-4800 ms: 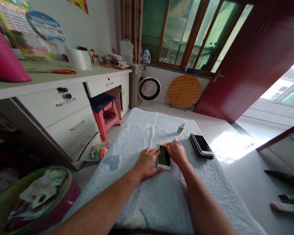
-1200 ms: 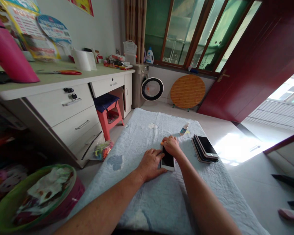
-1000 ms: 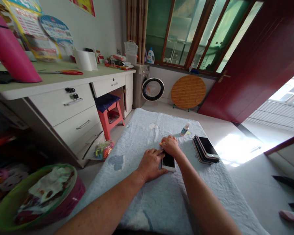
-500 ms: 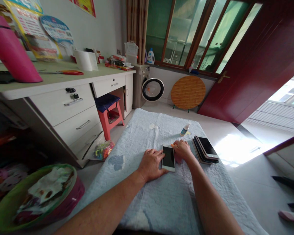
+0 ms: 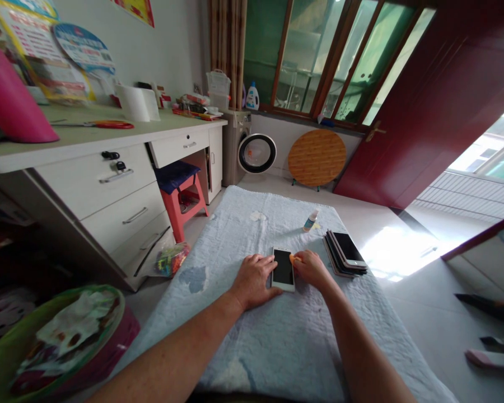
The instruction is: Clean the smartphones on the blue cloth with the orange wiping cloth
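Observation:
A white smartphone (image 5: 284, 270) with a dark screen lies face up on the pale blue cloth (image 5: 252, 330). My left hand (image 5: 255, 280) steadies it from the left, fingers on its left edge and thumb by its lower corner. Pinched in my right hand (image 5: 313, 270) is a small orange piece (image 5: 293, 258), touching the phone's upper right edge; its exact kind is not clear. To the right rests a stack of phones (image 5: 345, 254), the top one white-framed with a black screen. A small spray bottle (image 5: 311, 220) stands beyond my right hand.
A desk with drawers (image 5: 96, 179) runs along the left, with a pink-red stool (image 5: 180, 210) under it. A basket of cloths (image 5: 128, 330) sits at lower left. Farther back are a washing machine (image 5: 231, 148) with its door open and a round wooden tabletop (image 5: 317, 158).
My right hand and the orange piece have moved slightly down along the phone's right edge. My left hand stays at the phone. The whole view has shifted a little.

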### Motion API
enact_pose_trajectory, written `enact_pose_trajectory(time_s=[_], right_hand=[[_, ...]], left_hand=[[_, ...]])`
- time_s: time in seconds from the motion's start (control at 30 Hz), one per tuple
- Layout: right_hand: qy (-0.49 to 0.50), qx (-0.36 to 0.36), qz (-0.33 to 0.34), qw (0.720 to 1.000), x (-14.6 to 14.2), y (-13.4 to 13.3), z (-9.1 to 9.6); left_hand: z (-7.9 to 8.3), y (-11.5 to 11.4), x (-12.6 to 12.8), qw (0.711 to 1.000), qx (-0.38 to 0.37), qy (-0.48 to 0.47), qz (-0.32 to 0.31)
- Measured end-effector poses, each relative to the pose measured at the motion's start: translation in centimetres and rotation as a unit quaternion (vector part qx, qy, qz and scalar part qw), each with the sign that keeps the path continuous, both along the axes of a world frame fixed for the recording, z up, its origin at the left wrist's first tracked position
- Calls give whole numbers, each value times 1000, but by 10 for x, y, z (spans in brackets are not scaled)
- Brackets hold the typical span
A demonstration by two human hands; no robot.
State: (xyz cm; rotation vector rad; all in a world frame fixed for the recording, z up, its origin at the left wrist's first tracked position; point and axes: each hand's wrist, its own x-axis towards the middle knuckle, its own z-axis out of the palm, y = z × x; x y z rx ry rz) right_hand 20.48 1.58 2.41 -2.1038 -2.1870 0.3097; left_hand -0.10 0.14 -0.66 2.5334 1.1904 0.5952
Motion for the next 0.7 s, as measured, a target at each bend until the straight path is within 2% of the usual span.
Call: enact_pose_trajectory(time_s=[0.17,0.53,0.7], right_hand=[[19,2,18,1000,-2,-23,1],[39,-11,14,999,-14,-64,6],[69,-14,30,997,-14,-75,9]], left_hand=[[-1,1,1,1000,6,-1,2],[0,0,1,1000,11,4,8],[0,0,2,1000,14,1,10]])
